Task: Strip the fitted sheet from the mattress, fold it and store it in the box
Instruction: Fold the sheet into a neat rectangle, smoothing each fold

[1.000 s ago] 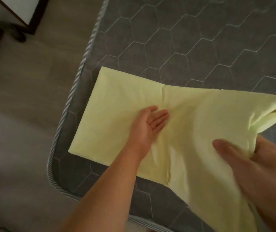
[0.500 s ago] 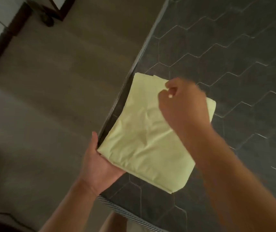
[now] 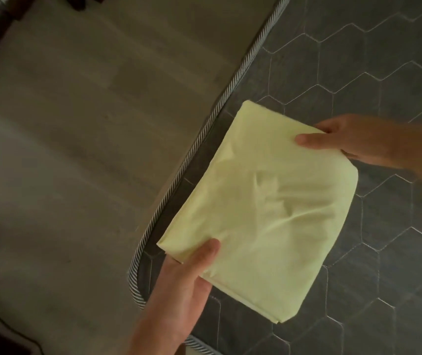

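The head view, the only one, shows the sheet (image 3: 268, 213) already off the mattress (image 3: 384, 73) and folded down to a thick pale-yellow pad. It sits on the grey hexagon-quilted top at the near left corner, just inside the striped piping (image 3: 220, 103), with bare floor (image 3: 76, 149) to the left. The left hand (image 3: 181, 285) comes in from the near side and grips the pad's near left corner, thumb lying on top and the fingers hidden, seemingly tucked beneath. The right hand (image 3: 353, 139) reaches in from the right and holds the far right corner the same way, thumb pressed on the upper face and the fingers curled under the edge. Both hands thus grasp the sheet at opposite corners, and whether the pad rests on the mattress or is just raised cannot be told. A few soft creases cross the middle, and the layered edges show along the near side. Stripping looks done and folding looks finished or nearly so, so the step in hand is most likely picking the pad up to store it. The box is not in view, so the next move calls for lifting the pad level, keeping both corners pinched so the layers do not slide open, and turning to find the box.
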